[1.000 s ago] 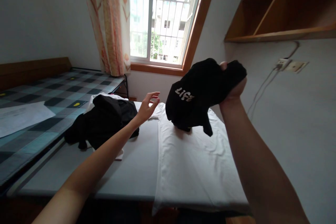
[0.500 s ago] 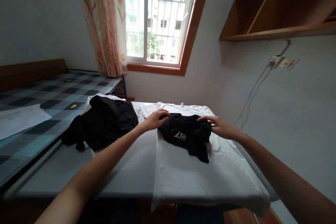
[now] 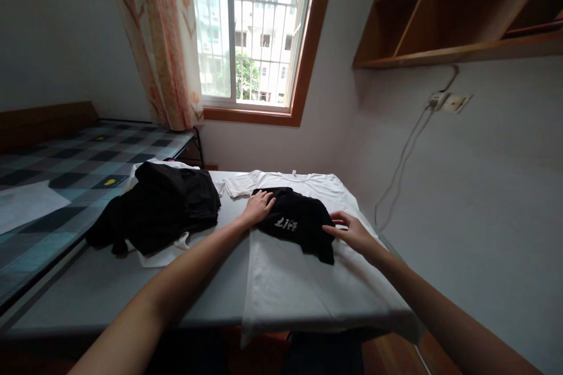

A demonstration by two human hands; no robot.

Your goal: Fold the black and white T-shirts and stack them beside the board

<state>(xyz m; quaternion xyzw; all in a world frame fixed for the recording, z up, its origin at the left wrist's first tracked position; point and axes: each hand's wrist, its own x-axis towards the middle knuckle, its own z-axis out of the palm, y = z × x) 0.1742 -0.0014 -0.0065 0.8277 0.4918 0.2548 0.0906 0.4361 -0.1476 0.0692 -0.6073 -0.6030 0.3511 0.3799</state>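
Note:
A black garment (image 3: 303,220) with white lettering lies bunched on a white T-shirt (image 3: 290,287), which is spread over the table (image 3: 211,293) and hangs past its front edge. My left hand (image 3: 258,207) rests with spread fingers on the garment's left end. At the right end, my right hand (image 3: 349,231) touches the black cloth with its fingertips, thumb and fingers apart. More black clothing (image 3: 162,205) is heaped at the table's left, with white cloth (image 3: 162,256) showing beneath it.
A bed (image 3: 88,152) with a checked cover and a white paper (image 3: 29,205) stands on the left. Behind the table are a curtain (image 3: 162,41) and a barred window. Wooden shelves (image 3: 440,53) and a socket (image 3: 446,101) with a cable are on the right wall.
The black garment lies flatter, its right end lowered onto the T-shirt. My left hand has opened and flattened on the cloth; my right hand has moved lower. The view has shifted slightly.

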